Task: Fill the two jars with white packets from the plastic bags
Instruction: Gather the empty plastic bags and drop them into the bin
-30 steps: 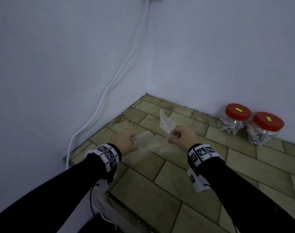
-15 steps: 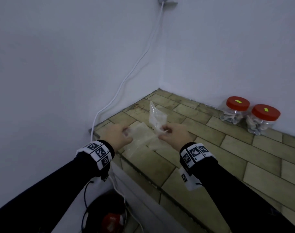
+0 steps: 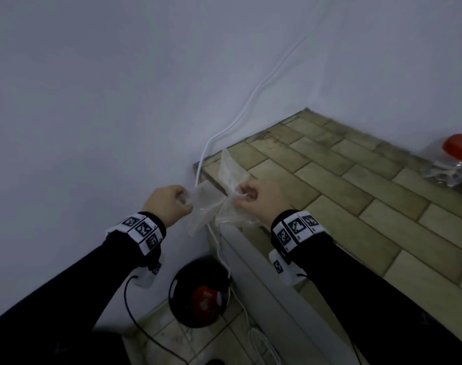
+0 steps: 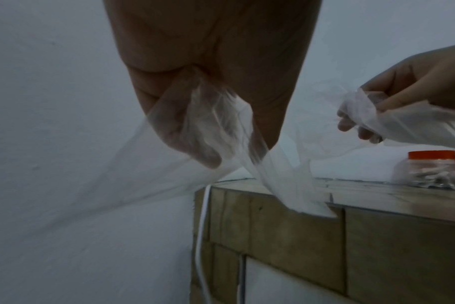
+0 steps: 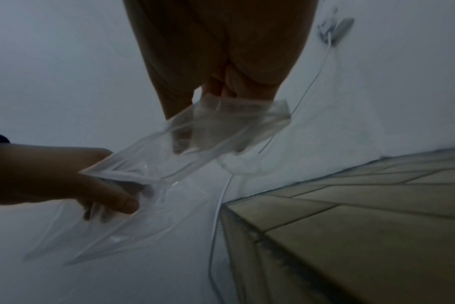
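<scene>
Holding two empty clear plastic bags, left hand point(image 3: 168, 204) pinched on one bag point(image 3: 202, 206), right hand point(image 3: 261, 200) clenched on the other point(image 3: 231, 177). Now carried off the tiled counter point(image 3: 356, 196) past its near corner, over a dark bin point(image 3: 200, 293) at 6 o'clock. Capped, filled jars point(image 4: 429, 170) far off at 3 o'clock, suggesting filling done, bags headed for disposal.

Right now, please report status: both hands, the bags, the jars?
Left hand grips one empty plastic bag; right hand grips another. Jar lidded, holding packets. Nothing in the way.
</scene>
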